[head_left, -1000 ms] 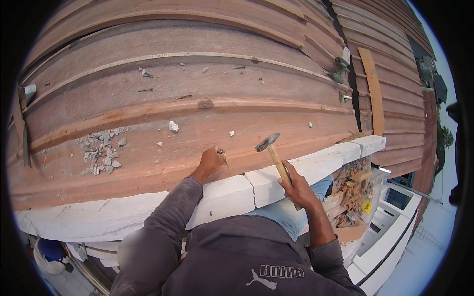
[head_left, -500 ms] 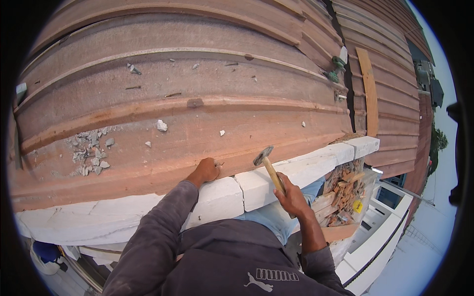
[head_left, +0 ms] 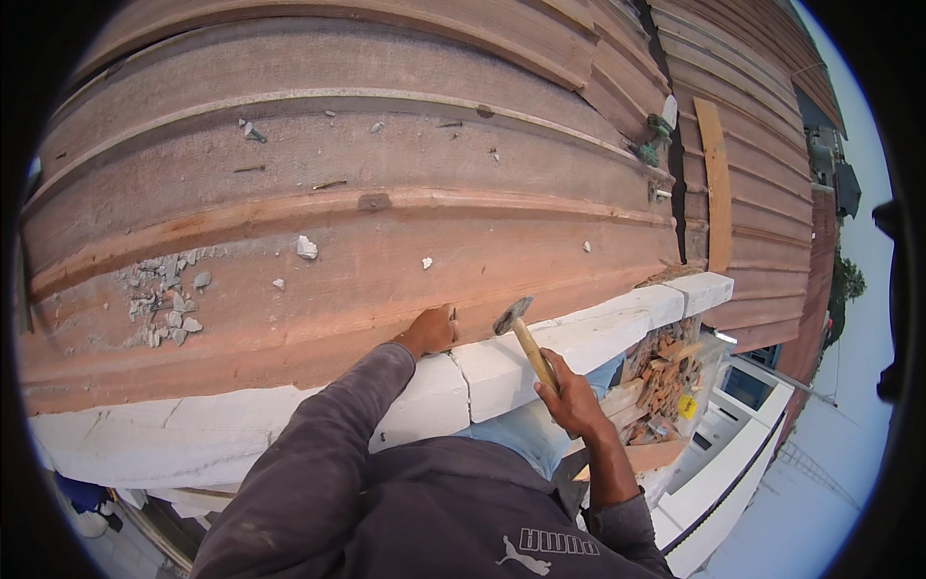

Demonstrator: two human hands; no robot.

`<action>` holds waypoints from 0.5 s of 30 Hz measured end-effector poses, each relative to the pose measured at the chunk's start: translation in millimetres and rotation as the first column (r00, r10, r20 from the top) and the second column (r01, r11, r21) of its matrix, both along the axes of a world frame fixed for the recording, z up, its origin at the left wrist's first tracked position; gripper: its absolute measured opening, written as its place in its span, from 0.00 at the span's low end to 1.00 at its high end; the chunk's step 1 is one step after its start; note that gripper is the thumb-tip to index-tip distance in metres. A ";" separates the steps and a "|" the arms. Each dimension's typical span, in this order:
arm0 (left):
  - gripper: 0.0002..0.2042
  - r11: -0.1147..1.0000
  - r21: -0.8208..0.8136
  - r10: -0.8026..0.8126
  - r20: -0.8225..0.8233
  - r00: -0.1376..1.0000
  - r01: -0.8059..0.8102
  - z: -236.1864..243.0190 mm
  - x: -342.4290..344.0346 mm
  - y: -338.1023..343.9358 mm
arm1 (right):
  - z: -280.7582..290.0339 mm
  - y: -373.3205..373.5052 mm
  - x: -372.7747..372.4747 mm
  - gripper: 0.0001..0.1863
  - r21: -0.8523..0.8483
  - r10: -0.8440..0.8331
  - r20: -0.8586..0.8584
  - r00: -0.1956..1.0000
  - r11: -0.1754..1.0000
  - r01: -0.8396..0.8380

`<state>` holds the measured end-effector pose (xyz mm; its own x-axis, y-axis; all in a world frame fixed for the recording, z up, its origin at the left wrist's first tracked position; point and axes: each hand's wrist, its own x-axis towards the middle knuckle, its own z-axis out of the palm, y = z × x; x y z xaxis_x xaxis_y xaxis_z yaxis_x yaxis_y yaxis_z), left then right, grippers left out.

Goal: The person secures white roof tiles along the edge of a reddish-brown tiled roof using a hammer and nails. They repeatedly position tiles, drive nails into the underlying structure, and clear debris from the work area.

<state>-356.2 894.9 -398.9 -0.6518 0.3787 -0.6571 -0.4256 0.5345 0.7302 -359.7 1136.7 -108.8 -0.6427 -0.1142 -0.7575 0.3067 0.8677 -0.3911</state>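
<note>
My right hand point(head_left: 577, 400) grips a hammer point(head_left: 529, 345) by its wooden handle, with the grey metal head up above the white block wall point(head_left: 511, 362). Close to the left of the hammer head, my left hand point(head_left: 429, 331) is closed in a pinch low on the reddish corrugated roof sheet point(head_left: 386, 280), just past the wall's edge. A thin, small piece that looks like a nail point(head_left: 454, 315) shows at its fingertips; the rest is hidden by the fingers.
Broken grey rubble point(head_left: 166, 304) and a white chunk point(head_left: 307, 248) lie on the sheet, with a few loose nails point(head_left: 330, 184). A green power drill point(head_left: 656, 140) and a wooden plank point(head_left: 716, 183) are farther right. Brick debris point(head_left: 661, 372) lies beyond the wall.
My left hand has shifted right along the sheet, nearer the hammer head. The hammer has dipped slightly and stays in my right hand. The view has moved a little.
</note>
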 end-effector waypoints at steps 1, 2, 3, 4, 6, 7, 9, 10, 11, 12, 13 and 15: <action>0.09 1.000 -0.019 -0.024 -0.035 0.999 0.023 2.0 -5.1 1.9 | -1.7 2.1 0.3 0.35 -0.007 0.035 -0.042 0.998 0.999 -0.036; 0.09 0.999 0.034 0.026 0.012 1.000 -0.026 5.5 -6.1 6.8 | -3.5 3.6 0.8 0.34 -0.004 0.049 -0.068 0.997 0.999 -0.049; 0.09 0.993 0.072 0.088 0.036 0.995 -0.090 8.5 -6.4 11.9 | -4.5 4.9 1.8 0.34 0.002 0.032 -0.062 0.998 0.999 -0.032; 0.09 0.982 0.109 0.147 0.059 0.987 -0.153 10.0 -8.1 15.7 | -4.9 6.2 1.6 0.34 -0.009 0.064 -0.105 0.992 0.998 -0.065; 0.09 0.993 0.050 0.109 -0.007 0.994 -0.108 11.3 -5.8 21.7 | -4.0 6.7 1.3 0.34 -0.017 0.063 -0.117 0.991 0.998 -0.065; 0.08 0.996 0.018 0.090 -0.041 0.995 -0.089 10.5 -5.1 23.8 | -2.6 6.4 0.1 0.35 -0.009 0.035 -0.064 0.997 0.999 -0.036; 0.07 0.994 0.037 0.099 0.022 0.995 -0.100 7.7 -2.0 23.6 | 1.9 4.3 -3.2 0.35 0.013 -0.050 0.061 0.997 0.999 0.049; 0.07 0.990 0.032 0.136 0.040 0.990 -0.137 5.6 -2.5 23.7 | 2.6 1.8 -6.1 0.35 0.004 -0.017 0.031 0.999 1.000 0.017; 0.07 0.971 0.100 0.207 0.104 0.973 -0.217 4.0 -2.4 23.7 | 2.8 -1.1 -9.2 0.35 -0.003 -0.007 0.020 1.000 1.000 0.007; 0.07 0.932 0.150 0.303 0.170 0.938 -0.329 3.3 -0.9 25.5 | 2.3 -4.1 -12.2 0.35 -0.022 -0.006 0.018 1.000 1.000 0.007; 0.06 0.876 0.185 0.396 0.254 0.883 -0.446 2.9 0.4 27.6 | 0.7 -7.2 -15.7 0.35 -0.014 0.034 -0.018 0.999 0.999 -0.035; 0.08 0.865 0.219 0.413 0.202 0.888 -0.451 2.4 1.7 33.1 | -5.8 -13.2 -24.1 0.35 -0.044 0.091 -0.102 0.991 0.994 -0.096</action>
